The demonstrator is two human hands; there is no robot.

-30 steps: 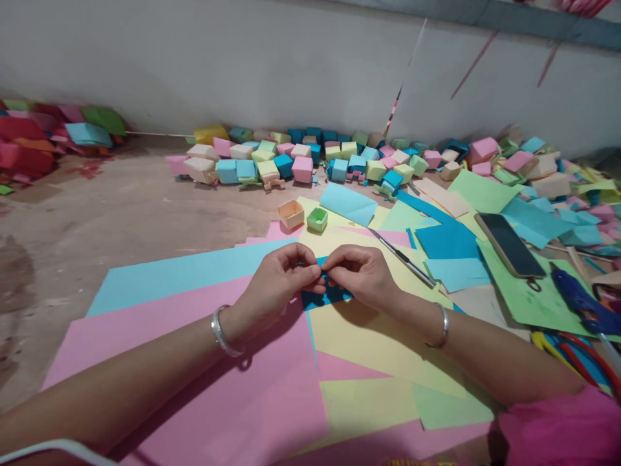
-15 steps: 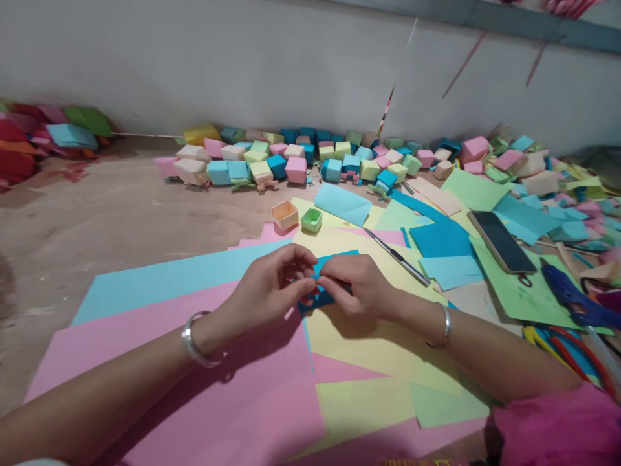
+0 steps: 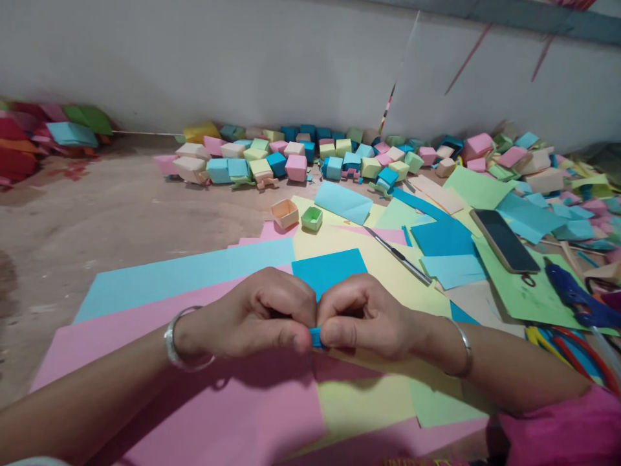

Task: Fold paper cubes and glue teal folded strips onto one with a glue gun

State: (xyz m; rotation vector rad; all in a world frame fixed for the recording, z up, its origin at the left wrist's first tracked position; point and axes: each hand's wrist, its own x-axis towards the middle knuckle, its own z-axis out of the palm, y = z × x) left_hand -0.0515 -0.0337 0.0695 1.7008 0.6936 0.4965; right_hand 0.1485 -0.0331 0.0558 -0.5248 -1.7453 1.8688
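My left hand [image 3: 274, 314] and my right hand [image 3: 366, 317] meet knuckle to knuckle, both closed. Between the two thumbs a small piece of blue paper [image 3: 316, 336] shows, pinched from either side; most of it is hidden by the fingers. Just beyond my knuckles a flat sheet of blue paper [image 3: 332, 266] lies on the pale yellow paper [image 3: 412, 291]. Under my left forearm spreads a large pink sheet [image 3: 194, 395]. Farther off stand a peach open paper box [image 3: 284, 213] and a smaller green one [image 3: 312, 219].
A pen-like craft knife [image 3: 398, 255] lies right of the blue sheet. Along the wall runs a row of folded paper boxes [image 3: 295, 168]. At the right are a phone [image 3: 504, 241], a blue glue gun [image 3: 577, 294] and scissors with red and yellow handles [image 3: 577, 353].
Both hands have come nearer to me, off the blue sheet, which now shows more fully. They have closed together, and the small blue paper piece is visible between the thumbs.
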